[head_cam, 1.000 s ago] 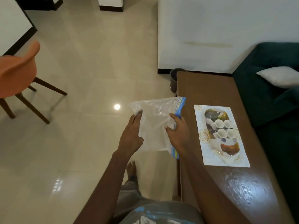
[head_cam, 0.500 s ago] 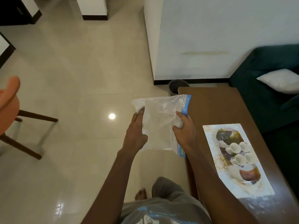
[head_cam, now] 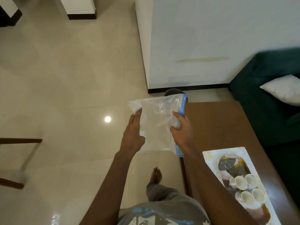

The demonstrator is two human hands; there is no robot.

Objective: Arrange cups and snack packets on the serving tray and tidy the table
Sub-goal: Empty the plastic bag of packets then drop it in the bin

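Item, one clear zip bag: I held it flat over the floor left of the table, left hand gripping its left edge, right hand pinching its zip strip, likely for tidying away; cups sat on the tray, near right.

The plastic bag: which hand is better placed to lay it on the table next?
Probably the right hand: it grips the plastic bag by its blue zip edge, right beside the table. The left hand holds the far side, out over the floor.
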